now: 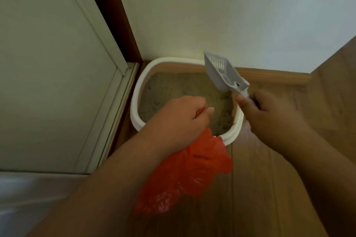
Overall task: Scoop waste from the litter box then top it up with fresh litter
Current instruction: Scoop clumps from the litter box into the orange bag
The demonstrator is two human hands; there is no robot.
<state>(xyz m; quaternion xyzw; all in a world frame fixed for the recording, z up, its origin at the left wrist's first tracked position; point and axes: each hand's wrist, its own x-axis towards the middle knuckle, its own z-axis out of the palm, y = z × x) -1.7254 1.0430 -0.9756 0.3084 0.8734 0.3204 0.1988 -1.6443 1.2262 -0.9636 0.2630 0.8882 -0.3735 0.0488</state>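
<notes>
A white litter box [137, 90] holding grey-brown litter [173, 86] sits on the floor against the wall. My left hand [179, 119] hovers over the box's near side and grips the top of a red plastic bag [186, 173], which hangs down in front of the box. My right hand [269, 113] grips the handle of a grey slotted scoop [221, 73]. The scoop is raised above the box's right rim, its blade tilted up toward the wall. I see no clump in the scoop.
A pale door [48, 63] with a dark brown frame [113, 15] stands just left of the box. A white wall [231, 15] and wooden skirting [273, 77] run behind it. Wooden floor [260, 179] stretches to the right and front.
</notes>
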